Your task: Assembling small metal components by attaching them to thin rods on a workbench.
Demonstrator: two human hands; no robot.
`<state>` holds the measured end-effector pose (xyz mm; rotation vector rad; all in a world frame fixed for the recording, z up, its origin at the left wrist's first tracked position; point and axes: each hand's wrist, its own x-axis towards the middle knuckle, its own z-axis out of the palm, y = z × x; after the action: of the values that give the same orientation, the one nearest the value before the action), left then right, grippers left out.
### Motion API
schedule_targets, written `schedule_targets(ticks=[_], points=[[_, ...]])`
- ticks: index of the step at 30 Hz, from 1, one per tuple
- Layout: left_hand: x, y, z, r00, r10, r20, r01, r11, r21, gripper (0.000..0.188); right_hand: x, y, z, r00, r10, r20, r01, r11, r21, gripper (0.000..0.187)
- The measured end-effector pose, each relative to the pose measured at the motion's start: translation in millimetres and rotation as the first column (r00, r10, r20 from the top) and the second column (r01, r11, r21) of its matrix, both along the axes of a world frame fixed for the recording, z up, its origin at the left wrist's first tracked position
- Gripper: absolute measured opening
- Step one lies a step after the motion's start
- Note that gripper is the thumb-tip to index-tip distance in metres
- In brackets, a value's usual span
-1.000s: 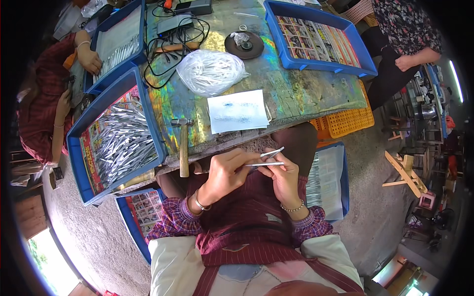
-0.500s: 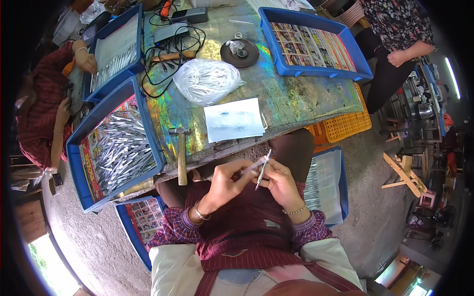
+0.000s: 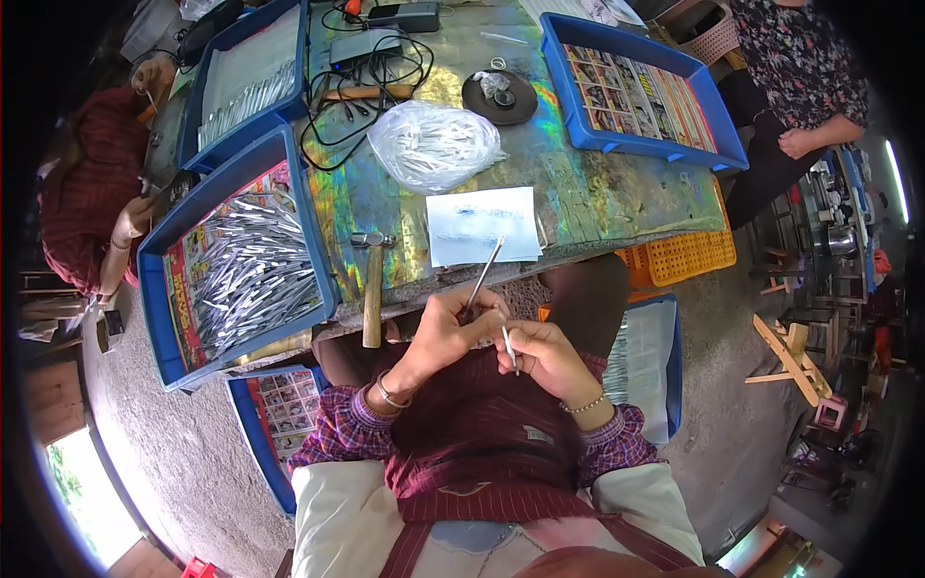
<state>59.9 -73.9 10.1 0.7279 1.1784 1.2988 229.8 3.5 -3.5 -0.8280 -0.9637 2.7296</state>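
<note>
My left hand is closed round a slim metal rod, which slants up and away over the table edge. The fingers of my right hand pinch a short, narrow silvery strip that points down toward my lap. Both hands almost touch, above my dark red apron. Just beyond them, a white sheet with blue smudges lies at the table's edge. To the left, a hammer rests with its wooden handle jutting over the edge. My fingers hide where strip and rod may meet.
A blue tray heaped with thin metal pieces stands left. Beyond the sheet lie a clear bag of pale pieces, a dark round dish and tangled black cables. Another blue tray sits far right. Two other people are nearby.
The rod now points up and away from my left hand; before, a slim piece stood upright between both hands. The hands have shifted slightly, and the whole view has turned a little.
</note>
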Motion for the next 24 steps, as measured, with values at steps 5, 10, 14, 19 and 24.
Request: schedule_targets(ticks=[5, 10, 14, 19, 24], points=[[-8.3, 9.1, -6.1, 0.954, 0.21, -0.212, -0.182, 0.973, 0.143, 0.008, -20.9, 2.7, 22.3, 0.988, -0.155, 0.024, 0.088, 0.674, 0.734, 0.02], [-29.9, 20.1, 28.4, 0.947, 0.302, -0.111, -0.287, 0.949, 0.127, 0.008, -41.1, 34.9, 45.4, 0.986, -0.163, 0.033, -0.017, 0.095, 0.995, 0.019], [-52.5, 38.5, 23.9, 0.878, 0.459, 0.132, -0.475, 0.81, 0.344, 0.025, -70.8, 72.6, 31.2, 0.983, -0.182, 0.029, -0.053, -0.129, 0.99, 0.015], [-58.6, 53.2, 44.5, 0.902, 0.393, 0.179, -0.416, 0.681, 0.602, 0.048, -88.9, 81.4, 7.0, 0.989, -0.144, -0.014, -0.033, -0.323, 0.946, 0.009], [-61.1, 58.2, 78.9, 0.956, 0.284, 0.079, -0.173, 0.326, 0.929, 0.033, -90.8, 76.4, 7.7, 0.987, -0.163, -0.006, -0.045, -0.308, 0.95, 0.009]])
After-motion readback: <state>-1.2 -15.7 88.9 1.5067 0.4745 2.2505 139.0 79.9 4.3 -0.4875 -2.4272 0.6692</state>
